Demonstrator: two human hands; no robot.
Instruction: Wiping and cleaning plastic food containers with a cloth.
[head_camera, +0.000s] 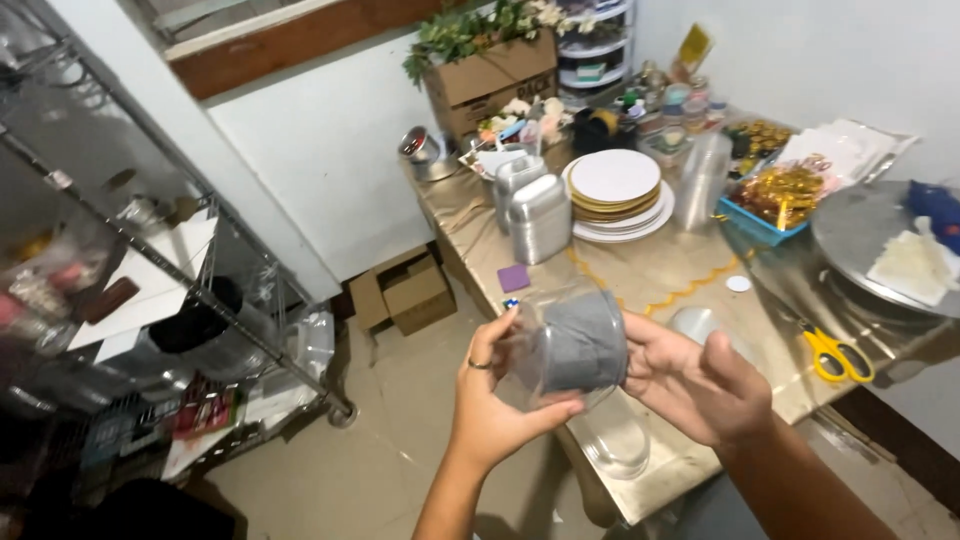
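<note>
Open air is left below and left of the hands, over the floor (400, 440). Rightward, the bench (640, 275) is crowded by scissors (836, 352), stacked plates (615, 190) and tins (538, 215).

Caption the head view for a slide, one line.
Both hands, left hand and right hand, hold a clear plastic cup with grey lining beside a cluttered craft table.

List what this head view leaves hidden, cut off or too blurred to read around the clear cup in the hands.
- Clear cup: the grey lining hides its inside; motion blurs its rim.
- Left hand: its palm faces away, so the grip on the cup is partly hidden.
- Right hand: its fingertips lie behind the cup.
- Wire shelf: cut by the left edge, and its contents are blurred.
- Small jars at the table's back: too small to tell apart.
</note>
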